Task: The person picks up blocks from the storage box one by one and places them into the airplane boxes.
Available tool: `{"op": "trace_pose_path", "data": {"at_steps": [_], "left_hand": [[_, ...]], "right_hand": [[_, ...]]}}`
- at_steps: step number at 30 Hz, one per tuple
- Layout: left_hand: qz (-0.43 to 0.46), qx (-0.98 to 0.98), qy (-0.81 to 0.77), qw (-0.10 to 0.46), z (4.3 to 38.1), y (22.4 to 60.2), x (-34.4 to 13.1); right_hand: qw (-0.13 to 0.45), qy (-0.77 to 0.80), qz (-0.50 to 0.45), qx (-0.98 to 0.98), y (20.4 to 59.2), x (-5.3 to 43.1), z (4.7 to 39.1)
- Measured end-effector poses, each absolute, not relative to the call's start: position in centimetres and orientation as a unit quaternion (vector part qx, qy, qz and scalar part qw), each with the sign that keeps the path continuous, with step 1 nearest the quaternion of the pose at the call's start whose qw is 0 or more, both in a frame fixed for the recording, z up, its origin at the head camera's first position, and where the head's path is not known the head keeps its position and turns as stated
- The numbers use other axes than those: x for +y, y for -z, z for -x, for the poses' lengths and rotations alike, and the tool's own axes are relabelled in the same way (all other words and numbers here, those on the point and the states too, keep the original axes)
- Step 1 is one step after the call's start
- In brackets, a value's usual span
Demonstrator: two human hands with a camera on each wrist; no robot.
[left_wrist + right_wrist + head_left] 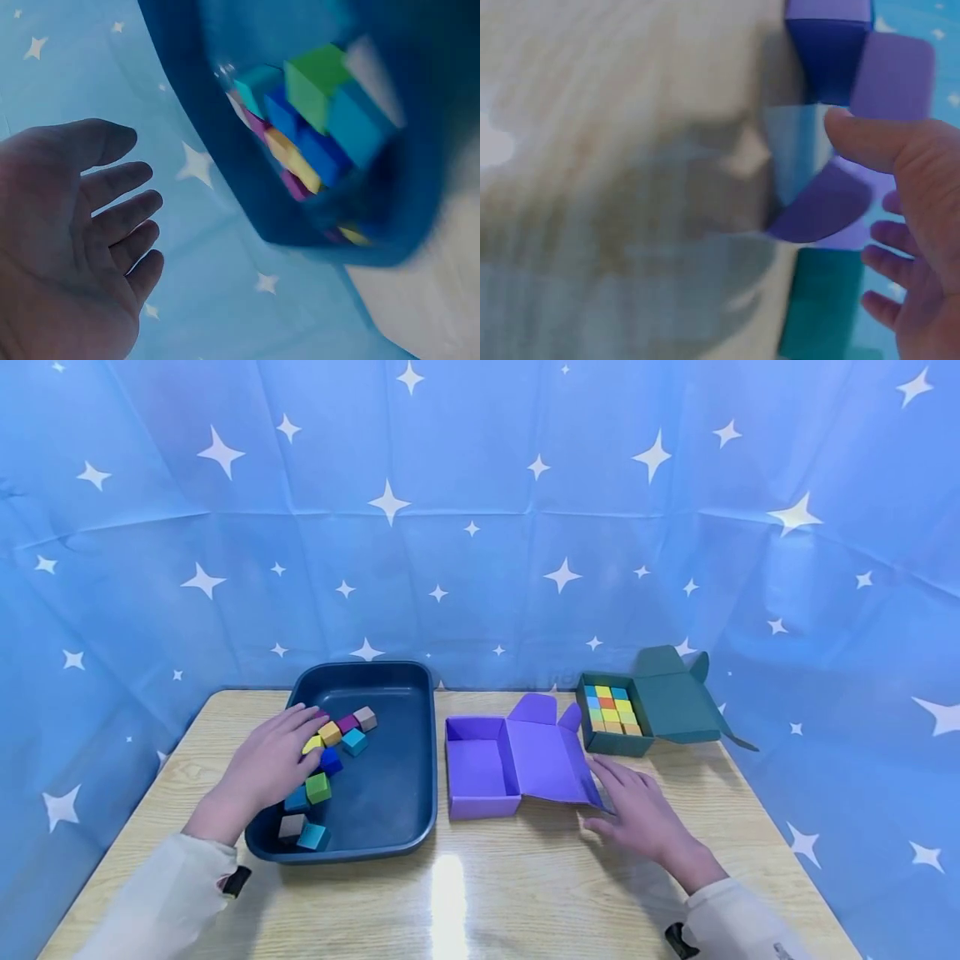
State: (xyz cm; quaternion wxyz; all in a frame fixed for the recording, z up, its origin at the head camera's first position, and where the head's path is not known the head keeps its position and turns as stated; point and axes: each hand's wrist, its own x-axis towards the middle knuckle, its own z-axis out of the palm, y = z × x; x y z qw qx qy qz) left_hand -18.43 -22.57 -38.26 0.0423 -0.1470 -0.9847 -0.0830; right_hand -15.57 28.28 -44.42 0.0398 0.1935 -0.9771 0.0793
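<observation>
Over the left side of a dark blue tray (397, 793) reaches my left hand (272, 762), its fingers extended above wooden cubes in several colours. Among them are a green cube (318, 787), a light blue cube (355, 742) and a grey cube (365, 718); the hand hides part of the pile. In the left wrist view the palm of that left hand (82, 217) holds nothing. My right hand (645, 817), fingers loosely spread, is at the right edge of the open lid (551, 764) of a purple box (483, 806). The purple box has no cubes inside.
A dark green box (617, 743) filled with coloured cubes stands at the back right, its lid (678, 706) folded open to the right. All of it rests on a light wooden table (525, 885). A blue star-patterned cloth (480, 560) hangs behind and at the sides.
</observation>
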Motion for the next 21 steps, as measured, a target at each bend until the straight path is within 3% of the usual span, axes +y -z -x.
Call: {"op": "trace_pose_path", "data": {"at_steps": [7, 21], "left_hand": [[0.155, -0.985, 0.057, 0.045, 21.0, 37.5, -20.0], [0.098, -0.993, 0.057, -0.013, 25.7, 38.6, -18.9]], "right_hand": [[0.05, -0.094, -0.162, -0.981, 46.1, 29.1, 15.8], [0.07, -0.103, -0.12, -0.985, 47.3, 29.2, 15.9]]}}
